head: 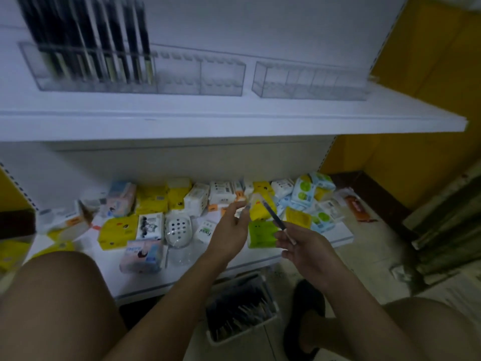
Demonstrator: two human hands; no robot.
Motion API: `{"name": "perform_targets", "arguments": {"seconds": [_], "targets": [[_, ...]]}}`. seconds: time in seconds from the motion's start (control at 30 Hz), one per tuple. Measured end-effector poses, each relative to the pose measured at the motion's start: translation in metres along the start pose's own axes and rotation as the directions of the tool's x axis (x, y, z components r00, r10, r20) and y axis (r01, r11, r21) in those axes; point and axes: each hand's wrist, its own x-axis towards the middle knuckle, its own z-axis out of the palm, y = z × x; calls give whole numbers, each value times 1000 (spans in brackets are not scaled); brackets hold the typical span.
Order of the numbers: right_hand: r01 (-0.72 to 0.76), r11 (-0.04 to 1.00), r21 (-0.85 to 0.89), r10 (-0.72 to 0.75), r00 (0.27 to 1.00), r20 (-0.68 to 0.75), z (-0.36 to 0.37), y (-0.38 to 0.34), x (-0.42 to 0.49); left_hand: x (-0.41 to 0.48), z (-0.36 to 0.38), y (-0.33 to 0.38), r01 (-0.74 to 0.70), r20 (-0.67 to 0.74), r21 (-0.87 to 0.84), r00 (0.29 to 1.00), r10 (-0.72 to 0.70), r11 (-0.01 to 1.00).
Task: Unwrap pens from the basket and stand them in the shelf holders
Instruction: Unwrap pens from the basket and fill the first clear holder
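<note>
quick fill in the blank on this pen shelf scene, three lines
The hand gripping the pen is the ___ one.
On the top shelf, the stood pens are at the ___ end.
The basket sits on the ___.
Answers: right; left; floor

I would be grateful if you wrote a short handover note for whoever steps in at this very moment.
Right hand: its grip pinches a dark pen, tip pointing up toward the shelves.
Left hand: raised beside the pen tip, fingers stretched out; too blurred to tell whether it holds a wrapper.
Basket: on the floor between the knees, with many pens inside.
Left holder: standing pens fill its left part; its right compartments look bare.
Right holder: no pens.
Done: some pens stand.
Left: stand this pen, then unwrap the basket's rest.
</note>
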Motion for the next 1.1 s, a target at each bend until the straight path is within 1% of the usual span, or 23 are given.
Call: {"name": "perform_targets", "arguments": {"seconds": [0.07, 0.17, 0.27, 0.3, 0.4, 0.47, 0.53, 0.6, 0.63, 0.7, 0.77, 0.87, 1.0, 1.1], "targets": [[70, 993, -98, -69, 997, 21, 12, -11, -4, 0, -1, 17, -70, -19, -27, 997, 69, 997], [165, 942, -293, -154, 986, 60, 30, -28, -10, 1, -7, 41, -149, -81, -89, 987, 142, 985], [243, 890, -385, -210, 969, 127, 42, -43, -18, -1, -15, 63, -216, -72, -70, 975, 211, 974], [292, 863, -412, -252, 956, 149, 45, -49, -20, -2, -17, 69, -231, -62, -60, 972, 227, 971], [444, 736, -510, -408, 893, 189, 53, -65, -24, -4, -27, 88, -272, -48, -45, 962, 269, 961], [492, 650, -579, -483, 856, 184, 57, -77, -26, -7, -35, 105, -341, -58, -19, 939, 339, 940], [540, 565, -624, -547, 812, 206, 64, -90, -29, -11, -45, 124, -426, -76, 38, 901, 428, 904], [595, 522, -611, -595, 767, 238, 74, -105, -32, -16, -53, 141, -491, -86, 98, 862, 499, 866], [621, 525, -582, -609, 752, 252, 81, -113, -34, -18, -57, 148, -509, -97, 110, 850, 518, 854], [649, 555, -520, -607, 744, 279, 95, -130, -38, -21, -67, 164, -517, -144, 104, 837, 527, 850], [666, 563, -489, -613, 733, 294, 108, -146, -41, -22, -79, 180, -524, -175, 91, 829, 532, 847], [700, 537, -470, -642, 701, 311, 126, -173, -46, -21, -101, 203, -560, -180, 187, 789, 588, 808], [774, 432, -462, -667, 620, 414, 151, -202, -46, -14, -123, 233, -579, -190, 172, 774, 604, 797], [796, 308, -521, -719, 553, 420, 167, -218, -40, -6, -138, 249, -579, -262, 177, 752, 605, 796]]}}
